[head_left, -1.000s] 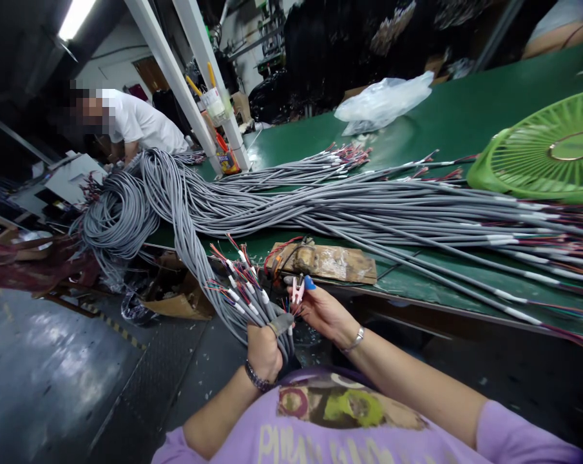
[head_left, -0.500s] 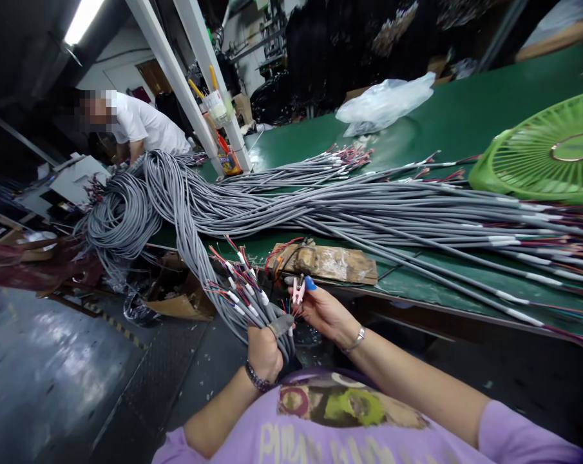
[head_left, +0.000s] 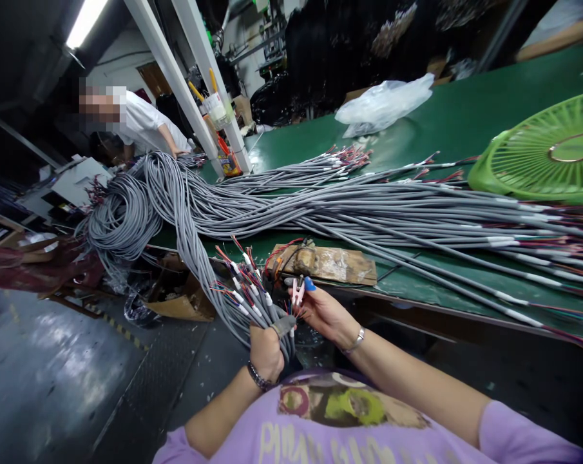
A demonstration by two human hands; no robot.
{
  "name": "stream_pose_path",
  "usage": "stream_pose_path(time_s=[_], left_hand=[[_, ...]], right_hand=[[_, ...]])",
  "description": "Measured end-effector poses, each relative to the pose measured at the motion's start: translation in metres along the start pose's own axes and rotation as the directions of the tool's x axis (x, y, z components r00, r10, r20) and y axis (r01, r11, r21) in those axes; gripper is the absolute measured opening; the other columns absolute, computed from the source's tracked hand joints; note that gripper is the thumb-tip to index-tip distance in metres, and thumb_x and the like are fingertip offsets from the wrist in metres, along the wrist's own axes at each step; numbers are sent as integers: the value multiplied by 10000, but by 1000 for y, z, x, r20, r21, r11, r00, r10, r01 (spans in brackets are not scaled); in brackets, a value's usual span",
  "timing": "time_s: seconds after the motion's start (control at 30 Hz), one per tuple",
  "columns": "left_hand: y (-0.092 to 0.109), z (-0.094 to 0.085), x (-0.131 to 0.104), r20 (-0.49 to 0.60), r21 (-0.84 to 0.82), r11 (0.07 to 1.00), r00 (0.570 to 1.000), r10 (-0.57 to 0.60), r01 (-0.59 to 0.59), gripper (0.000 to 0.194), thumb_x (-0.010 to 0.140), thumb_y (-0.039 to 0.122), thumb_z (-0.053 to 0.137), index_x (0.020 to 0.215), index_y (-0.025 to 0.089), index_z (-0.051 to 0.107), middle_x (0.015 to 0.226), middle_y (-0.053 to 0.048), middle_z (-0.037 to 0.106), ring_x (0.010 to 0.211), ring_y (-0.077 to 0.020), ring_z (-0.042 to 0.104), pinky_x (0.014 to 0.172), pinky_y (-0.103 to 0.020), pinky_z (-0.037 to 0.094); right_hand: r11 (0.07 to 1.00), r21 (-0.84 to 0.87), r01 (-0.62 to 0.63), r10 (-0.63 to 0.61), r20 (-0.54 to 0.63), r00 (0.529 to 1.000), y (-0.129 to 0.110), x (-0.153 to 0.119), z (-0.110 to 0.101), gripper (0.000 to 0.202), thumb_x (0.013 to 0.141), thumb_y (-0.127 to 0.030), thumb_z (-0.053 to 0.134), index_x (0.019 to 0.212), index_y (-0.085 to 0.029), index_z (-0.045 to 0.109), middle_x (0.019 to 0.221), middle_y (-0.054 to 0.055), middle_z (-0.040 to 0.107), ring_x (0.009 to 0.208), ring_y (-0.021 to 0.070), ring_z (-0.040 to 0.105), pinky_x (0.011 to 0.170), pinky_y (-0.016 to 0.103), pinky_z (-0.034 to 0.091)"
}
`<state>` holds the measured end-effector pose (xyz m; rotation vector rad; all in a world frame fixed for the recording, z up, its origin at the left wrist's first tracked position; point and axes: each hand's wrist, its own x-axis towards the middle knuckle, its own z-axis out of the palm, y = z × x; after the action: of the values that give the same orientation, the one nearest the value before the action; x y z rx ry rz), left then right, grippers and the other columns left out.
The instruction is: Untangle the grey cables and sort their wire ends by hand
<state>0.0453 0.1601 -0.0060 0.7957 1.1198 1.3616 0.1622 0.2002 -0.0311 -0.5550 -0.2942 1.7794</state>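
Note:
My left hand (head_left: 267,351) is closed around a thick bundle of grey cables (head_left: 259,316), just below their ends. White sleeves and thin coloured wires fan out at that end, and a grey cover is on my thumb. My right hand (head_left: 323,312) is closed, its fingertips pinching a small pale-pink clip (head_left: 297,291) beside the wires of one cable. A blue cover sits on one of its fingertips. Just behind the clip, a wooden board (head_left: 344,264) with a block and red and black leads lies at the table edge.
Long grey cables (head_left: 368,209) stretch across the green table (head_left: 455,113), with coiled cable (head_left: 120,216) at the left. A green fan (head_left: 542,151) stands at right, near a plastic bag (head_left: 385,103). White posts (head_left: 199,77) rise behind. A co-worker (head_left: 149,122) leans over the far left.
The bundle's wire ends have shifted slightly right in my left hand's grip. My right hand has barely moved. The co-worker's arm now reaches onto the cables.

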Motion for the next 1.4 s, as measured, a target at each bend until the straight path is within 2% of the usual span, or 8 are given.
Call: stream_pose_path(time_s=[0.27, 0.6, 0.8, 0.9, 1.2, 1.4], left_hand=[[1, -1, -1, 0, -40, 999, 1000, -31, 31, 193, 509, 199, 772, 625, 161, 622, 544, 35, 594, 481, -107, 556, 554, -249, 473], [6, 3, 0, 13, -30, 999, 999, -34, 34, 209, 483, 225, 781, 613, 167, 628, 521, 35, 584, 503, -125, 573, 583, -266, 482], [4, 3, 0, 7, 1, 1000, 1000, -17, 17, 184, 494, 216, 772, 601, 173, 628, 502, 40, 572, 528, -139, 582, 598, -273, 484], [4, 3, 0, 2, 14, 1000, 1000, -2, 2, 184, 498, 208, 770, 603, 173, 624, 504, 43, 568, 542, -138, 590, 639, -281, 491], [6, -2, -5, 6, 10, 1000, 1000, -5, 5, 196, 500, 206, 774, 572, 164, 596, 519, 38, 573, 479, -110, 550, 560, -256, 470], [7, -6, -8, -26, -16, 1000, 1000, 7, -8, 182, 517, 183, 763, 612, 164, 609, 555, 40, 585, 477, -98, 539, 543, -244, 457]], right_hand=[[1000, -12, -14, 14, 14, 1000, 1, 0, -4, 272, 665, -403, 768, 785, -177, 675, 694, 5, 674, 646, 115, 582, 593, 235, 454], [1000, 12, 0, -1, 47, 999, 1, 0, -2, 228, 677, -365, 762, 771, -178, 671, 718, 7, 670, 623, 121, 565, 591, 255, 445], [1000, 27, -4, 4, 12, 1000, 2, 1, -3, 271, 632, -363, 794, 763, -158, 676, 714, 14, 674, 626, 117, 568, 573, 242, 441], [1000, 19, -3, 3, 5, 1000, 2, 1, -3, 252, 663, -365, 774, 775, -161, 678, 718, 24, 680, 633, 124, 578, 581, 245, 445], [996, -36, -79, 82, 99, 992, -1, -7, -4, 329, 765, -506, 641, 811, -182, 666, 789, 52, 689, 613, 116, 579, 575, 243, 455], [994, -101, -52, 59, 75, 995, -5, -12, -3, 254, 765, -397, 675, 890, -176, 688, 811, 45, 694, 648, 115, 591, 586, 230, 468]])
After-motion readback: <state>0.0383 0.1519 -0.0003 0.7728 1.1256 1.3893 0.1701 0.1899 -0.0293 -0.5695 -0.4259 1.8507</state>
